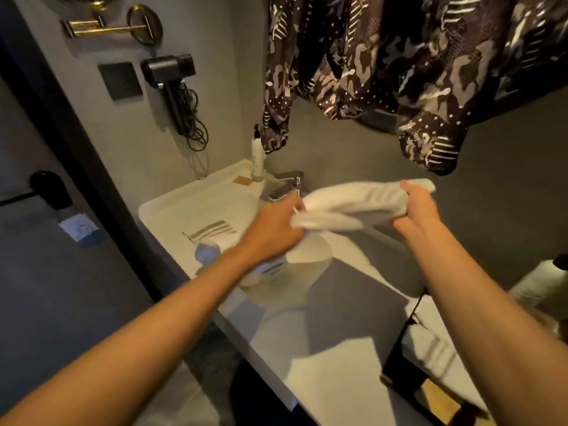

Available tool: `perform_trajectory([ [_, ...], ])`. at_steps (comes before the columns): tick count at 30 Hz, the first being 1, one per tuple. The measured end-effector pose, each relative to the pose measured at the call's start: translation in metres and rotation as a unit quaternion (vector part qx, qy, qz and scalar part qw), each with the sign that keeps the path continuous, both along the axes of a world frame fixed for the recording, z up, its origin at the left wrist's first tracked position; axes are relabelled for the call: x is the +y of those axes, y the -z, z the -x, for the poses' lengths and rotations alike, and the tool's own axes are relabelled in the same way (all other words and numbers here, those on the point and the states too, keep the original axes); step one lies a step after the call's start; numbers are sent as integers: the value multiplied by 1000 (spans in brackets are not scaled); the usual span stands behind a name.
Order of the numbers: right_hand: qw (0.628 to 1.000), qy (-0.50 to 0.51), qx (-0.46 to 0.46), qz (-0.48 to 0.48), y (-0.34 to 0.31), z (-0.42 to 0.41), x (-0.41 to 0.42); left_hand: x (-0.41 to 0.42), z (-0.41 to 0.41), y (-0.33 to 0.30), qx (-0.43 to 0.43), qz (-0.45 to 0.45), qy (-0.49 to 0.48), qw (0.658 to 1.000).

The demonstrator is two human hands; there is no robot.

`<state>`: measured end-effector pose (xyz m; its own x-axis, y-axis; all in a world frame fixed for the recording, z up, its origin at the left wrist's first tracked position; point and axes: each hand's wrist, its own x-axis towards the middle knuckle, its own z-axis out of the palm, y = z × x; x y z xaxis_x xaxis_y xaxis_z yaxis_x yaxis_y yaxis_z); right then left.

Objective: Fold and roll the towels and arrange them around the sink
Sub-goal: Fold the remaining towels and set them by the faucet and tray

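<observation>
A rolled white towel (353,204) hangs in the air above the sink basin (310,259), lying roughly level. My left hand (273,229) grips its left end and my right hand (419,209) grips its right end. A second white towel with grey stripes (215,241) lies rolled on the white counter (184,207) left of the basin, partly hidden by my left forearm. The chrome tap (284,186) stands just behind the held towel.
A white pump bottle (257,158) stands at the counter's back corner. A black hair dryer (172,78) hangs on the left wall. Patterned dark fabric (399,66) hangs above the counter. More folded towels (430,348) sit on a lower shelf at right.
</observation>
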<state>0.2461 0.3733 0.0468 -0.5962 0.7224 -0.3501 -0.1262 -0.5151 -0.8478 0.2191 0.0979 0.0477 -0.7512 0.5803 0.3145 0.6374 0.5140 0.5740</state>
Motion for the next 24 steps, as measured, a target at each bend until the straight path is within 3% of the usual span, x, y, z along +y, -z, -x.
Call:
perform_trajectory([
  [3, 986, 107, -124, -29, 61, -58, 30, 38, -57, 77, -104, 131, 139, 976],
  [5, 959, 181, -216, -31, 92, -91, 53, 58, -94, 118, -180, 170, 210, 946],
  [8, 963, 152, -223, -12, 127, -126, 87, 80, -137, 145, -250, 178, 284, 908],
  [12, 959, 173, -223, 0, 169, -154, 129, 96, -163, 146, -266, 188, 348, 879],
  [15, 961, 166, -221, -2, 120, -162, 88, 102, -168, 141, -277, 184, 361, 871],
  [24, 896, 235, -348, -143, 66, -234, 108, 152, -220, 108, -315, 173, 419, 834],
])
